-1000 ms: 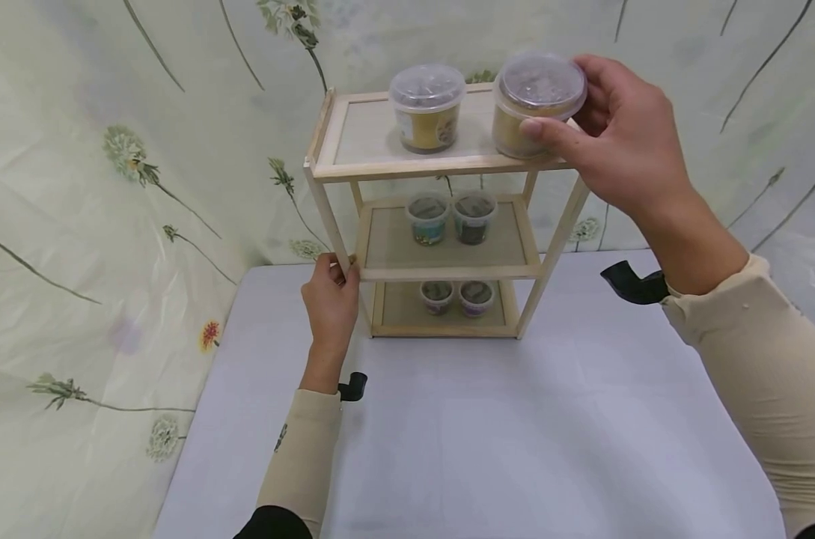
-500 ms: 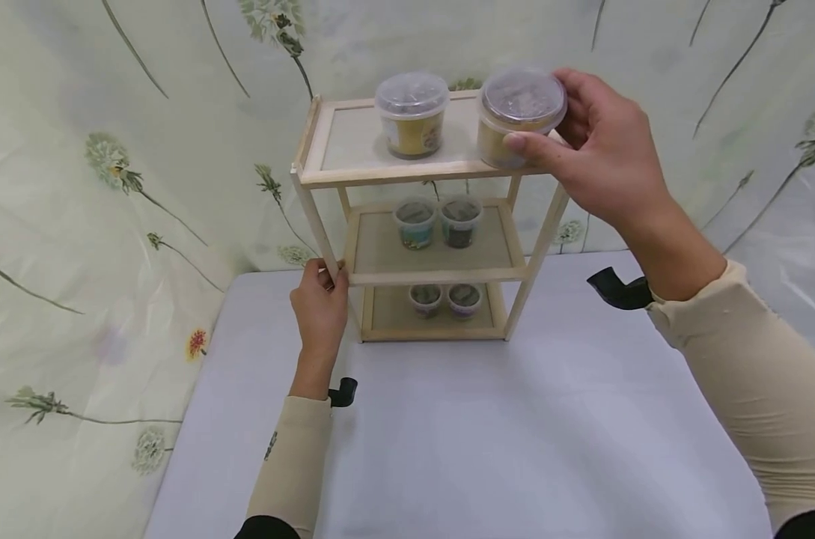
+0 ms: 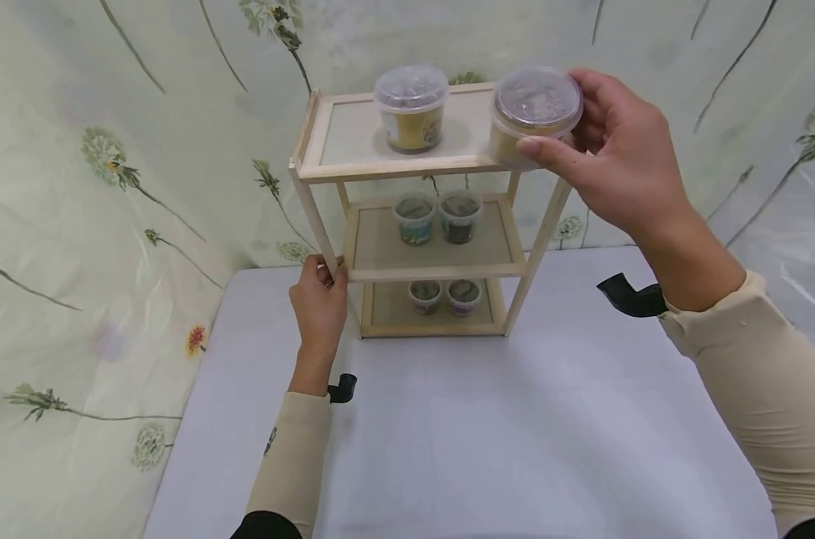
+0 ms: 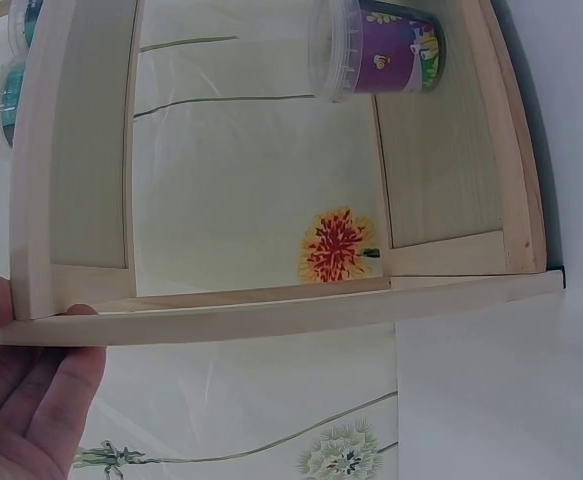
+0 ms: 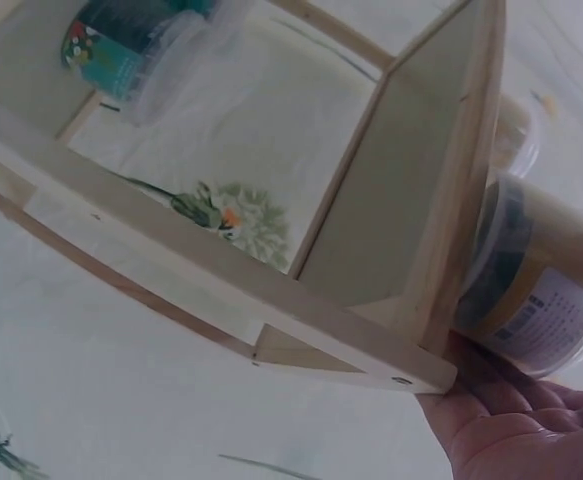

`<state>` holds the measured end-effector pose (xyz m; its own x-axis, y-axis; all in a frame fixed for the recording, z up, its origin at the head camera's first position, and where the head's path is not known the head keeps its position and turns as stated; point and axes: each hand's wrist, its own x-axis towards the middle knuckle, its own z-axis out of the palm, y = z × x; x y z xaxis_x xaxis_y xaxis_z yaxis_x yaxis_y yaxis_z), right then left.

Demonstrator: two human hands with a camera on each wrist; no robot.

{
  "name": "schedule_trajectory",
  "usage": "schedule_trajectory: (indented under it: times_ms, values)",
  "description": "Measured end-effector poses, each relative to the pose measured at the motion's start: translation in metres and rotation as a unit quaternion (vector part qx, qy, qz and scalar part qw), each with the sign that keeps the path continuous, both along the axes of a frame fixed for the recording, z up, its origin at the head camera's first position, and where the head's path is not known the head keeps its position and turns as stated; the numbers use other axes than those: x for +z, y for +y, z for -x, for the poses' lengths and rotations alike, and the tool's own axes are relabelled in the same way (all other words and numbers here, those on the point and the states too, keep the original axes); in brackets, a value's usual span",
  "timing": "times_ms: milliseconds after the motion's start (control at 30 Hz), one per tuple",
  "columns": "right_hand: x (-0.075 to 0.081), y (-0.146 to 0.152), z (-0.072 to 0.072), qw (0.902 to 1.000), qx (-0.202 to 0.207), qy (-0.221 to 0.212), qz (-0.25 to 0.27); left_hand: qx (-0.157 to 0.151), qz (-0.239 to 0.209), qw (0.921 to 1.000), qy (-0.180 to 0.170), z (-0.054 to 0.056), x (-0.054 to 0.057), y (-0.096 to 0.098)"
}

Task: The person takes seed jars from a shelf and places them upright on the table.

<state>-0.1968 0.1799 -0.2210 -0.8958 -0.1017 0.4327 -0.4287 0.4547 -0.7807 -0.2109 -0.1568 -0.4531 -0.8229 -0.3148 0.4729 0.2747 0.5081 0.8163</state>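
Note:
My right hand (image 3: 626, 153) holds a clear lidded tub (image 3: 531, 116) with yellow contents, thumb in front and fingers round the back. That tub is at the right end of the top shelf of a small three-tier wooden rack (image 3: 407, 177); whether its base touches the shelf I cannot tell. In the right wrist view, a printed label with a barcode shows on the tub (image 5: 546, 310). A similar yellow tub (image 3: 412, 112) stands left of it. My left hand (image 3: 319, 307) grips the rack's left front post at middle-shelf height, with fingers and thumb either side in the left wrist view.
On the middle shelf stand two smaller lidded tubs, one teal (image 3: 414, 221) and one dark (image 3: 459, 219). Two small tubs with purple labels (image 4: 399, 50) stand on the bottom shelf. A white cloth covers the table (image 3: 447, 434); a flower-printed sheet (image 3: 144, 187) hangs behind.
The head view has shifted a little. Over the last half second, my right hand and its tub have moved slightly right, away from the other yellow tub. My left hand stays on the post.

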Motion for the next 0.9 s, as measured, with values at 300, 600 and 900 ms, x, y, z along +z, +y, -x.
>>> schedule_trajectory:
  times_ms: [300,600,900]
  values:
    - [-0.003,0.004,-0.004,0.9999,-0.012,0.004,-0.010,0.004,0.003,1.0000,-0.006,0.000,0.000,-0.001]
    - [-0.004,0.007,-0.011,0.9999,-0.016,0.002,-0.003,0.004,-0.005,1.0000,-0.008,-0.001,0.001,-0.001]
    - [-0.007,0.010,-0.020,0.9996,-0.023,0.012,-0.013,-0.004,-0.004,1.0000,-0.001,0.000,0.002,0.000]
